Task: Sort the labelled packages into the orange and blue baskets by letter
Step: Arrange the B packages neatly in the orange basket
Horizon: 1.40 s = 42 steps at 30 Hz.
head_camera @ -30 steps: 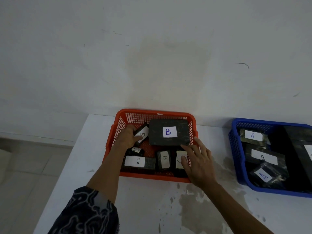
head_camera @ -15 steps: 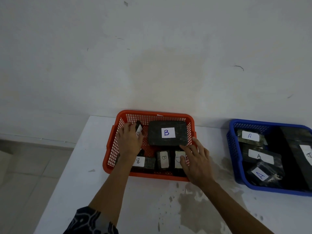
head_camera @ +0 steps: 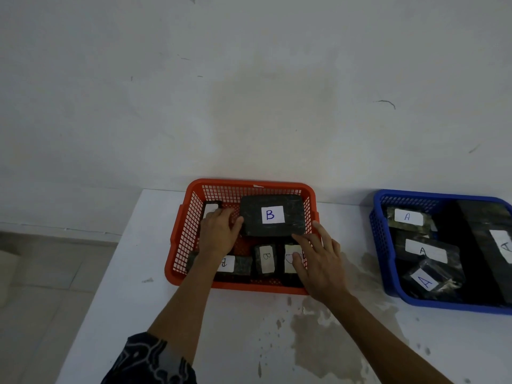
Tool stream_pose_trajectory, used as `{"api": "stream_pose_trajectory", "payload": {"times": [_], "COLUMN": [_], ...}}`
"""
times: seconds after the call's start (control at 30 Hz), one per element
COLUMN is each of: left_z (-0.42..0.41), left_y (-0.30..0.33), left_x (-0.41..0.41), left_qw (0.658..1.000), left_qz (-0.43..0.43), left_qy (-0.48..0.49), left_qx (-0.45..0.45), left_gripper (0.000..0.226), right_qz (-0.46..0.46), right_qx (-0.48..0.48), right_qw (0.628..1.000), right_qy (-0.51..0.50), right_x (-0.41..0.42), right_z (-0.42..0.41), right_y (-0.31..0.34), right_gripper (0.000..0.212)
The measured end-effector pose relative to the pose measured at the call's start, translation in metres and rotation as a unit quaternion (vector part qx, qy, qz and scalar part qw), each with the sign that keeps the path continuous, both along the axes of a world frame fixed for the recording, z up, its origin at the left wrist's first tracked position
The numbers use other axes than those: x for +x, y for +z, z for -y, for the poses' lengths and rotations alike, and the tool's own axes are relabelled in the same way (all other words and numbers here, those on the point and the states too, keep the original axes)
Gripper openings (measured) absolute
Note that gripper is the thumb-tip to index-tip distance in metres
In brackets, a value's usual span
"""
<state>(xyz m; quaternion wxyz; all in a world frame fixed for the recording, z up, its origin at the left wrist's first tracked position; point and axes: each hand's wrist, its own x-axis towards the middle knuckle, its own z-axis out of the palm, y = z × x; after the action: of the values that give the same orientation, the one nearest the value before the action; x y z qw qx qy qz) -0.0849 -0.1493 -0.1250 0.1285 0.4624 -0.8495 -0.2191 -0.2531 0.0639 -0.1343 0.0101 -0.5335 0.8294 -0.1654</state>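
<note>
Honestly it looked like a bare back room or makeshift sorting spot, not a proper workshop: a plain white worktop with stained, chipped patches was pushed against a scuffed whitewashed wall, with pale floor tiles off to the left.

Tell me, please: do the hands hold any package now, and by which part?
Neither hand visibly grips one. The left hand rests at the big B package's left edge; right hand lies open over a small package.

B packages fill orange basket; A's blue basket.
</note>
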Motion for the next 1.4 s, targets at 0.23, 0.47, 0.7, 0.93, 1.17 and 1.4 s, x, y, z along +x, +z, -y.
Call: {"api": "stream_pose_trajectory", "payload": {"times": [0.23, 0.47, 0.7, 0.93, 1.17, 1.4], "left_z": [-0.011, 0.013, 0.011, -0.007, -0.001, -0.018], "left_y": [0.007, 0.016, 0.018, 0.009, 0.002, 0.019], "left_x": [-0.029, -0.006, 0.011, -0.01, -0.01, -0.002], "left_qw": [0.931, 0.934, 0.968, 0.976, 0.982, 0.987], "left_qz": [-0.123, -0.133, -0.104, -0.042, 0.003, -0.051], "left_qy": [0.062, 0.126, 0.164, 0.111, 0.09, 0.144], "left_qx": [0.338, 0.306, 0.16, 0.185, 0.164, 0.049], "left_gripper": [0.051, 0.046, 0.039, 0.055, 0.055, 0.057], "right_qz": [-0.005, -0.019, -0.011, 0.002, 0.002, -0.005], "right_qx": [-0.004, -0.007, -0.011, -0.019, -0.012, 0.003], "right_qw": [1.0, 1.0, 1.0, 1.0, 1.0, 1.0], "right_qy": [-0.003, -0.003, -0.004, -0.001, 0.001, 0.005], "right_x": [0.0, -0.001, 0.0, 0.002, -0.001, 0.0], "right_z": [0.0, 0.0, 0.0, -0.001, 0.0, 0.0], "right_y": [-0.003, -0.007, -0.006, -0.003, -0.007, 0.0], "right_gripper": [0.047, 0.044, 0.045, 0.048, 0.048, 0.048]}}
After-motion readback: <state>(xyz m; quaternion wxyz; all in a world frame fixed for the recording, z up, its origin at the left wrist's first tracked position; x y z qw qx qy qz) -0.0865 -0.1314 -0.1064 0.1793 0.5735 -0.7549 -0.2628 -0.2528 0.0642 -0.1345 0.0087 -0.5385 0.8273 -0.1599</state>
